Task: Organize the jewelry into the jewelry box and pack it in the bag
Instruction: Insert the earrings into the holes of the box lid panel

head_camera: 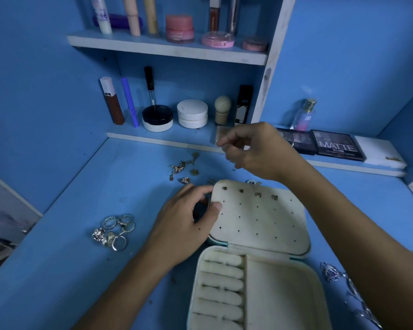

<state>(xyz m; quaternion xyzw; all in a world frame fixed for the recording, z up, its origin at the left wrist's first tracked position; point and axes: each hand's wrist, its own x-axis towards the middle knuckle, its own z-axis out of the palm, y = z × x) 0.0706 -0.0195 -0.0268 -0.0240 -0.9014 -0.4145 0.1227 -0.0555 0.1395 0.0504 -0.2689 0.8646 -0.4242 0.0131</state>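
A cream jewelry box [279, 294] lies open on the blue desk, its perforated earring panel [260, 222] raised toward the back with several small earrings in its top row. My left hand [188, 225] grips the panel's left edge, thumb on its face. My right hand [255, 151] hovers above and behind the panel, fingertips pinched together on something too small to make out. Loose earrings [184, 169] lie behind the box. A pile of silver rings [113, 231] sits to the left. A silver chain piece [330, 271] lies at the right.
Cosmetics fill two shelves [167, 50] at the back. Eyeshadow palettes [336, 145] and a perfume bottle [304, 114] stand on the ledge at right. Blue walls close in the desk on both sides. No bag is in view.
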